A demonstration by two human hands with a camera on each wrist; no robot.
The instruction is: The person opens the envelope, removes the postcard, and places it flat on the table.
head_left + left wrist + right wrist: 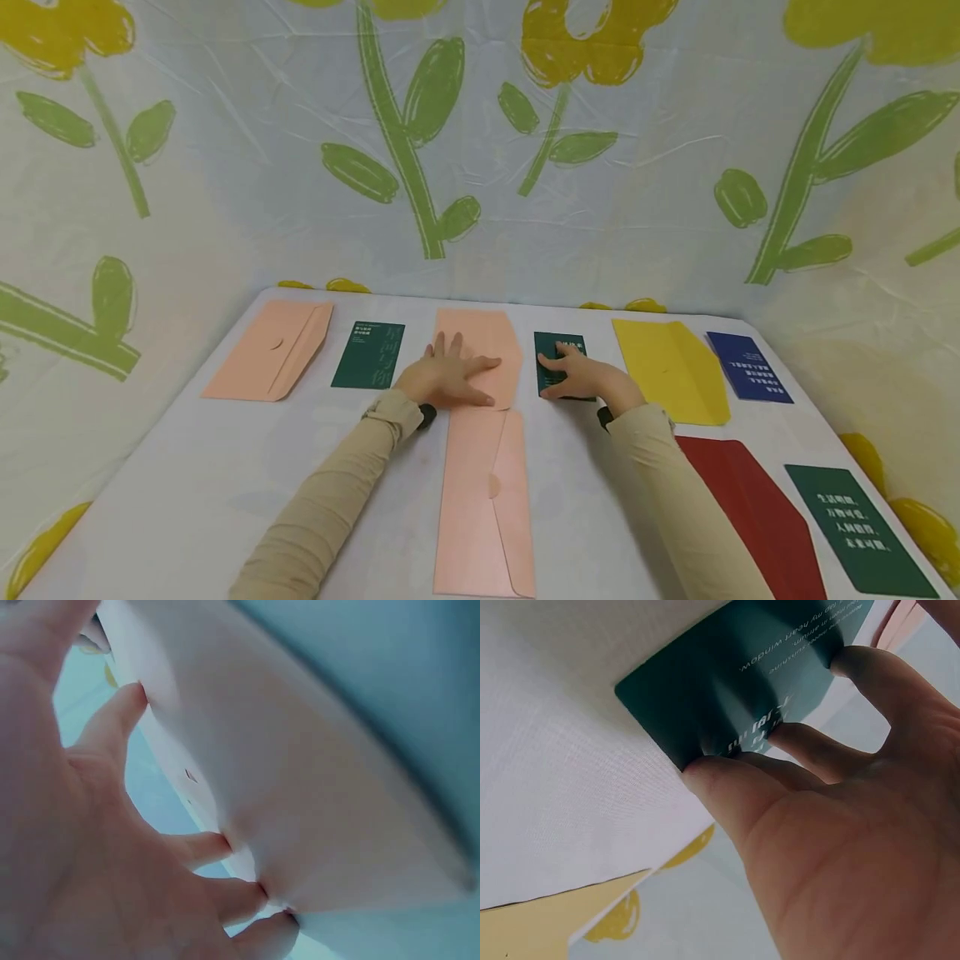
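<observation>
My left hand [448, 372] lies with spread fingers on a pink envelope [474, 323] at the back middle of the table. In the left wrist view, several fingertips of that hand press on the pale surface of the envelope [300, 765]. Right of it, my right hand [577, 373] touches a dark green card [550, 343] with its fingers apart. Up close in the right wrist view, the fingertips of the right hand [855, 825] rest on the green card [675, 697], which has white print and lies flat on the table. Just in front of my left hand lies another pink envelope [472, 500], its flap folded over.
To the left are a third pink envelope [258, 346] and a green card [369, 354]. On the right lie a yellow envelope [663, 367], a blue card [748, 367], a red envelope [757, 492] and a green card [858, 529]. A flower-printed cloth [262, 167] hangs behind the white table.
</observation>
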